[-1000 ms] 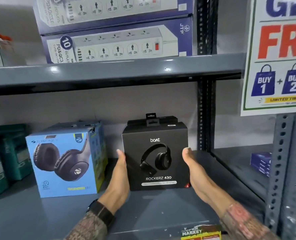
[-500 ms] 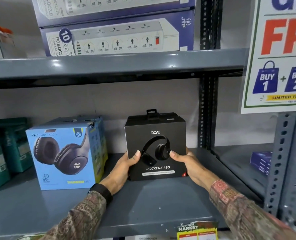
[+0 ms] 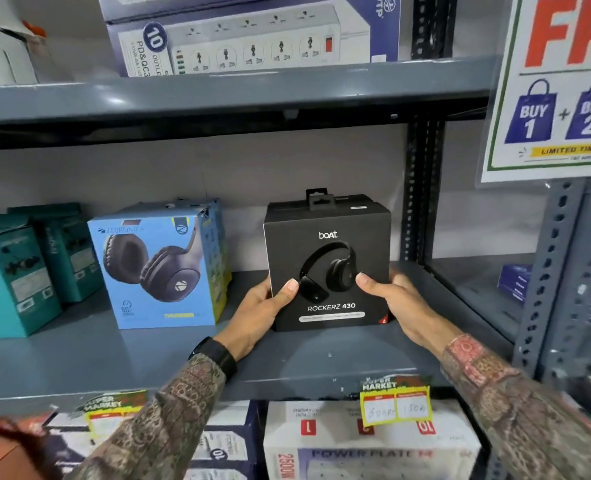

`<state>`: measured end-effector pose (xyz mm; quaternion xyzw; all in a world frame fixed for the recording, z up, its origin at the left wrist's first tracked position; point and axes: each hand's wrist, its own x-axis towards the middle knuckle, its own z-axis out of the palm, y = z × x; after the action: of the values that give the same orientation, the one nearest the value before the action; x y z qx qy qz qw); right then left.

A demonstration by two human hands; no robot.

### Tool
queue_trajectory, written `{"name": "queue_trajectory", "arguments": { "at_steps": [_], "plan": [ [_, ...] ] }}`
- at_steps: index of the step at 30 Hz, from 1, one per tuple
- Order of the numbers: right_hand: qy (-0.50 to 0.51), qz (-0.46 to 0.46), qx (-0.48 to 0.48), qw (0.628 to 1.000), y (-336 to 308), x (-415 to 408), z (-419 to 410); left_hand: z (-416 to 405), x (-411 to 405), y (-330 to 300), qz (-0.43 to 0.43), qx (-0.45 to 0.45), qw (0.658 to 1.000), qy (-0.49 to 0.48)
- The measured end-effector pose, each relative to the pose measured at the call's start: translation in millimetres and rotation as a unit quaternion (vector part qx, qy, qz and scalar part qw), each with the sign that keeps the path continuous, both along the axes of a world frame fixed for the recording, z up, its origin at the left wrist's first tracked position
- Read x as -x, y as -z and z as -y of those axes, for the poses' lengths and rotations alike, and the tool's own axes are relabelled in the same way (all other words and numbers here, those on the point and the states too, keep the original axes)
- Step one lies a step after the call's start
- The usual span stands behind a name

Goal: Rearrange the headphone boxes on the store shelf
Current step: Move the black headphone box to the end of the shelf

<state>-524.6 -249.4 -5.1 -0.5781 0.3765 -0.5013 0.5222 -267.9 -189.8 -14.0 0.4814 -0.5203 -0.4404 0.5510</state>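
We grip a black headphone box (image 3: 328, 261) with white lettering, our sleeves (image 3: 180, 410) paisley-patterned in brown and red, a light blue box (image 3: 155, 271) and teal boxes (image 3: 13, 278) left of the grip.

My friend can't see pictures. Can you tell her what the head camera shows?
Two hands, the left hand and right hand, grip a black boAt headphone box standing upright on a grey shelf. A blue headphone box stands apart to its left, with teal boxes further left.
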Motion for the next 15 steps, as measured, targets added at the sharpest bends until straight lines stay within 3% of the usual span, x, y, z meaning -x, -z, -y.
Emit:
{"name": "queue_trajectory", "arguments": {
  "at_steps": [15],
  "plan": [
    [0.030, 0.007, 0.019, 0.999, 4.4, 4.9, -66.0, -48.2, 12.3, 11.4, 0.111, 0.059, 0.992, -0.014]
  ]
}}
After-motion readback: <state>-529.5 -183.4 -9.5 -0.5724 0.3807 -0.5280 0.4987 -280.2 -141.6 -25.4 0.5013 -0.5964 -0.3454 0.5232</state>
